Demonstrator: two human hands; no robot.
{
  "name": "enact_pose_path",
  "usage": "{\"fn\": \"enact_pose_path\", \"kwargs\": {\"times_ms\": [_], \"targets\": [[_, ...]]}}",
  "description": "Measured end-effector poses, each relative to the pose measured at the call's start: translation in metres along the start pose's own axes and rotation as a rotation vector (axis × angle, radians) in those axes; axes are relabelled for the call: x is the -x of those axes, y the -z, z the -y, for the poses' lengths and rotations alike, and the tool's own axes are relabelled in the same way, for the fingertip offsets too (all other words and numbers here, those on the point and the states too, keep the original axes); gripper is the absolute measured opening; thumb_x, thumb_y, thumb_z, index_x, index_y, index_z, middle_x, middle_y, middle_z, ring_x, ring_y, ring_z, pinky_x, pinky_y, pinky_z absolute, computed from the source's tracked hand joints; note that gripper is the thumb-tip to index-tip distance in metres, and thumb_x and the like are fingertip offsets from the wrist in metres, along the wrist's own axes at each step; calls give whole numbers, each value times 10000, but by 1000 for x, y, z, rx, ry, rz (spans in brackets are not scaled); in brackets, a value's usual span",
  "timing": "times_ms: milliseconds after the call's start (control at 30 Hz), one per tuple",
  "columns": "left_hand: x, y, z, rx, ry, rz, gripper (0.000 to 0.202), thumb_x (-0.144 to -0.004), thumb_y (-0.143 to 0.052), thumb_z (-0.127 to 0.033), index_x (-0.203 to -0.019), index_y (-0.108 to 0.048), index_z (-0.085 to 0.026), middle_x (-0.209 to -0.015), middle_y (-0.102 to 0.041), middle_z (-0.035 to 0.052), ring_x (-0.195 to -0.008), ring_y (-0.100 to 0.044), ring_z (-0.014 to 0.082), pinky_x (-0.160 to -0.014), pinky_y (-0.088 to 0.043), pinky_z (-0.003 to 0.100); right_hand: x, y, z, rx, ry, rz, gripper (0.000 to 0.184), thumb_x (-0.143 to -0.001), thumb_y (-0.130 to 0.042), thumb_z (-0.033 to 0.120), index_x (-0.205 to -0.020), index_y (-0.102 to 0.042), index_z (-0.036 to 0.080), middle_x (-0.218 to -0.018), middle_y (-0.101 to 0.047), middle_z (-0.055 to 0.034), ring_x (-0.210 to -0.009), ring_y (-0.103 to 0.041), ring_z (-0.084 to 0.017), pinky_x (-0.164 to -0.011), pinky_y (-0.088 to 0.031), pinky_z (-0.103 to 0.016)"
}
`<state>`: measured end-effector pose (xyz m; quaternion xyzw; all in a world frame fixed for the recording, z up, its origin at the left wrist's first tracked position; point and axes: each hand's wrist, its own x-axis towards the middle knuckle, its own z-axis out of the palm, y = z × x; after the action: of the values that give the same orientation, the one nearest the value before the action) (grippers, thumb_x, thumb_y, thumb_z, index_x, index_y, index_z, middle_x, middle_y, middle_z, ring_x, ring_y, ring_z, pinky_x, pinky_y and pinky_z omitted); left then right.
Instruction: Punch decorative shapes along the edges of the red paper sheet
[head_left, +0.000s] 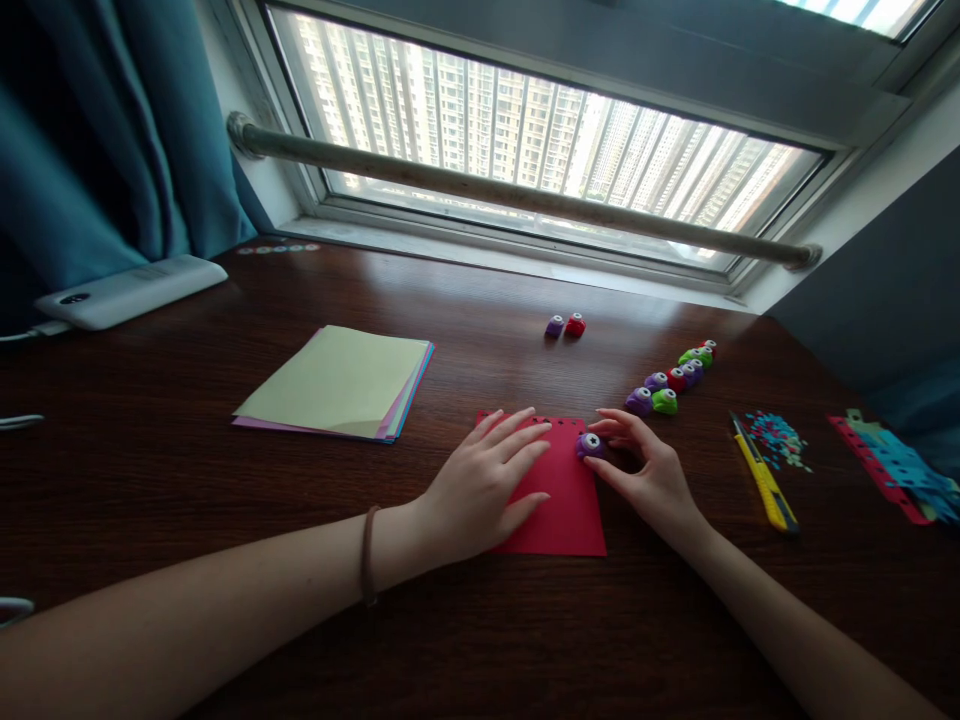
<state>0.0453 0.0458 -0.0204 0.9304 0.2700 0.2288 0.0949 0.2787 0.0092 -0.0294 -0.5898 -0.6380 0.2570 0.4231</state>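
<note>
A red sheet of paper (562, 505) lies flat on the dark wooden table (225, 480), with a row of small punched holes along its far edge. My left hand (480, 490) rests flat on the sheet, fingers spread and open. My right hand (645, 470) curls its fingers around a small purple paper punch (590, 444) that sits at the sheet's right edge. Several more small punches (671, 382), purple, green and red, stand in a line just beyond my right hand.
A stack of coloured paper (337, 385) lies to the left. Two punches (565, 325) stand near the window. A yellow utility knife (765, 485), paper confetti (780, 440) and punched paper strips (892, 470) lie at right. A white device (127, 290) sits far left.
</note>
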Motion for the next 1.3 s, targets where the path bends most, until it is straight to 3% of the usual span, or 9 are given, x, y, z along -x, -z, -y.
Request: {"fn": "enact_pose_path", "kwargs": {"times_ms": [100, 200, 800, 933, 1100, 1200, 1300], "targets": [[0, 0, 2, 32, 35, 125, 486, -857, -558, -373, -1277, -461, -148, -1344, -468, 87, -1289, -338, 259, -1078, -269, 422, 0, 0, -3, -9, -19, 0, 477, -743, -686, 283, -1180, -508, 217, -992, -646, -46, -939, -608, -208, -883, -465, -375], [0, -2, 2, 45, 58, 159, 519, -857, -553, -401, -1290, -460, -131, -1348, -463, 97, -1276, -362, 266, -1061, -304, 426, -1, -1, -5, -26, -27, -3, 472, -744, -691, 305, -1172, -516, 213, -983, -653, -50, -928, -614, -210, -890, -473, -388], [0, -3, 2, 68, 32, 128, 485, -868, -537, -372, -1289, -459, -144, -1346, -464, 106, -1300, -329, 261, -1073, -282, 434, -1, -1, -2, 5, 3, 5, 455, -750, -675, 319, -1166, -524, 213, -998, -659, -61, -951, -616, -226, -869, -472, -390], [0, -3, 1, 75, 17, 63, 453, -895, -500, -354, -1298, -441, -156, -1357, -452, 101, -1327, -285, 239, -1093, -246, 432, -3, 0, -1, -109, -44, -18, 466, -735, -691, 376, -1137, -533, 201, -1048, -640, -77, -953, -610, -225, -842, -490, -378], [-2, -1, -2, 93, -83, -117, 423, -924, -456, -297, -1314, -393, -148, -1379, -418, 122, -1334, -274, 227, -1093, -247, 447, -10, -4, -6, -274, -165, -86, 397, -790, -597, 471, -1056, -562, 178, -1049, -635, -95, -960, -602, -228, -843, -487, -375], [-14, 8, -7, 120, -116, -226, 396, -930, -445, -267, -1305, -389, -155, -1390, -401, 125, -1338, -263, 228, -1096, -240, 464, -15, -9, -7, -175, -199, -127, 386, -806, -548, 500, -1016, -578, 177, -992, -650, -84, -910, -609, -228, -837, -477, -381], [-42, 23, -18, 159, -123, -277, 359, -940, -421, -263, -1281, -406, -153, -1395, -397, 115, -1343, -251, 211, -1105, -236, 452, -15, -13, -6, 25, -169, -144, 362, -810, -520, 491, -989, -586, 183, -960, -649, -70, -863, -601, -234, -823, -463, -395]]}}
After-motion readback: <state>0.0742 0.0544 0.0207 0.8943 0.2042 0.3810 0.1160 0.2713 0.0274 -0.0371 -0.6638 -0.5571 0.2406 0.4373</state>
